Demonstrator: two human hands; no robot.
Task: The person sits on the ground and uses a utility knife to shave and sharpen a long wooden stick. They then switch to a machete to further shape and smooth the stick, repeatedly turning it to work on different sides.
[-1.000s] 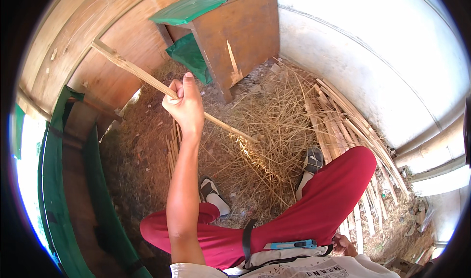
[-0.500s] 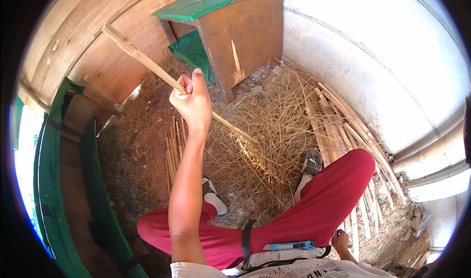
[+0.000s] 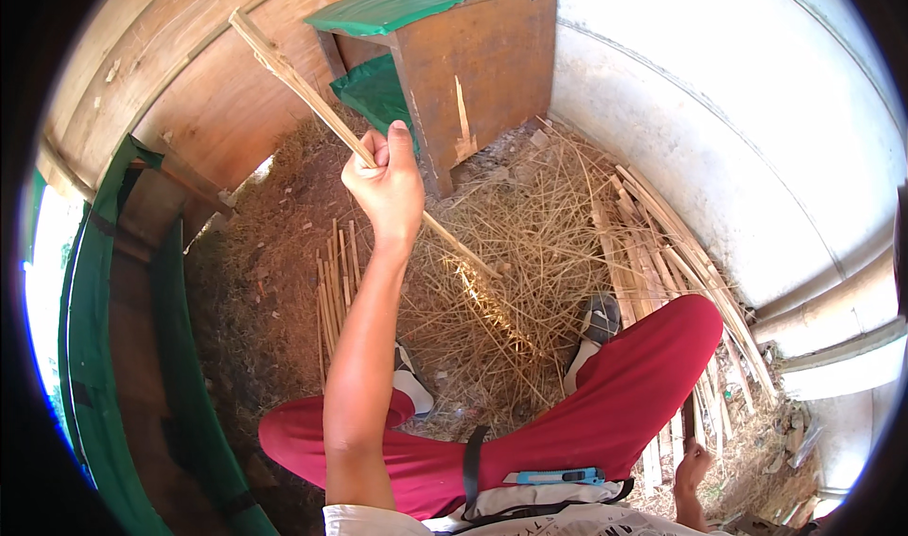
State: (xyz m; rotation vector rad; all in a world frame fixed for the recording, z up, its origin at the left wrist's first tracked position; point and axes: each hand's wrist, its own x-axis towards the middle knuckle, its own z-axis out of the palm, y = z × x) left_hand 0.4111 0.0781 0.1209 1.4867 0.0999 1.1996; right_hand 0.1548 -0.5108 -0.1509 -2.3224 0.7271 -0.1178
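My left hand (image 3: 388,195) is raised in front of me, fingers wrapped round a long split bamboo strip (image 3: 312,96). The strip slants from a rough, wider end at upper left, past the fist, down to a thin end over the pile of fine shavings (image 3: 501,243) between my feet. Low at my right side, beyond my knee, my right hand (image 3: 693,470) is curled closed. A narrow dark shape (image 3: 698,418) shows just above it against bamboo strips; whether the hand grips it I cannot make out. A blue cutter knife (image 3: 558,476) lies at my lap.
A wooden cabinet (image 3: 492,72) with green sheeting on top stands ahead. Bamboo strips (image 3: 653,252) lie along the pale wall at right; a smaller bundle (image 3: 336,276) lies left of my arm. A low green-edged wooden structure (image 3: 175,318) curves along the left.
My left hand has moved slightly right and up with the bamboo strip, whose wide end has swung up and right. My right hand has shifted right, out from behind my leg.
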